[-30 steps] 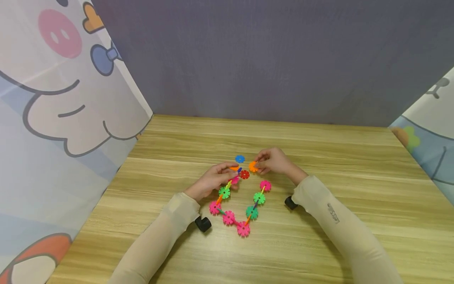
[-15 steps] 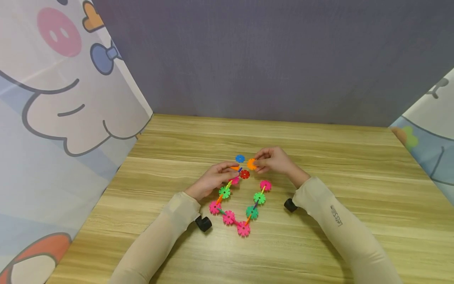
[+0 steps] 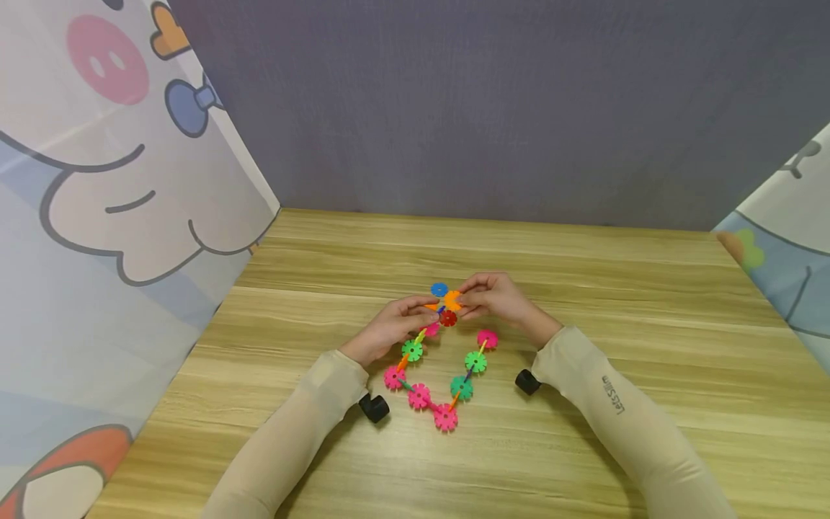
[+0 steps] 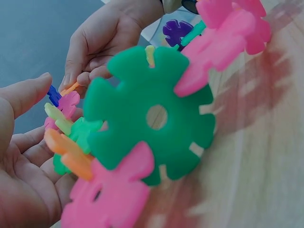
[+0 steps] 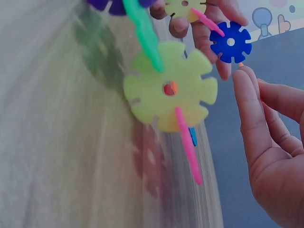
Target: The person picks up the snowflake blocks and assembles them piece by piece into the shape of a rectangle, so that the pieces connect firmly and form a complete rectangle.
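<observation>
A chain of slotted snowflake discs [image 3: 412,351] in pink, green, orange, yellow and other colours forms an unclosed loop on the table. My left hand [image 3: 395,324] holds its far left end, with fingers behind the discs and the thumb near the dark blue end disc [image 5: 243,43]. Between the thumb and fingertips of my right hand [image 3: 502,297], an orange disc [image 3: 452,300] is pinched, seen edge-on in the left wrist view. Its edge meets the dark blue disc in the right wrist view. The chain's other end is a pink disc [image 3: 488,339].
A loose red disc [image 3: 448,318] lies just below the hands, and a light blue disc [image 3: 439,289] lies beyond them. Some orange [image 3: 431,307] shows at the left fingertips. The wooden table [image 3: 583,447] ends at a grey panel [image 3: 493,130] behind.
My right hand has moved left with the orange disc, up to the chain end in my left hand. The left hand has stayed nearly still.
</observation>
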Motion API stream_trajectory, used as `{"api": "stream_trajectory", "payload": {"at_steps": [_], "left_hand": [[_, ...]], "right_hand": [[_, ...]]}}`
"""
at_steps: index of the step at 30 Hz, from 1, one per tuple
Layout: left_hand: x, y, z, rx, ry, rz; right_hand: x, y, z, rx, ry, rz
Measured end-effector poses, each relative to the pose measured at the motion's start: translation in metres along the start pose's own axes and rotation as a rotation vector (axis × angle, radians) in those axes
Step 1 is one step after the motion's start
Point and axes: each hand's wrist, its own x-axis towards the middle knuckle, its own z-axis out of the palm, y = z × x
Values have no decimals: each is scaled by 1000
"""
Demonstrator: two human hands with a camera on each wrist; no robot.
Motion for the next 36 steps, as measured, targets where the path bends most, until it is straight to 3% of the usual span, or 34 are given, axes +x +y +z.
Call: {"api": "stream_trajectory", "payload": {"at_steps": [16, 27, 36], "left_hand": [[-1, 2, 1, -24, -19, 13], [2, 0, 1, -18, -18, 8], [3, 0, 4, -96, -15, 53]], "right_hand": [[-2, -1, 8, 85, 23, -3], [-2, 0, 8, 51, -19, 8], [-5, -4, 16, 41, 13, -15]]}}
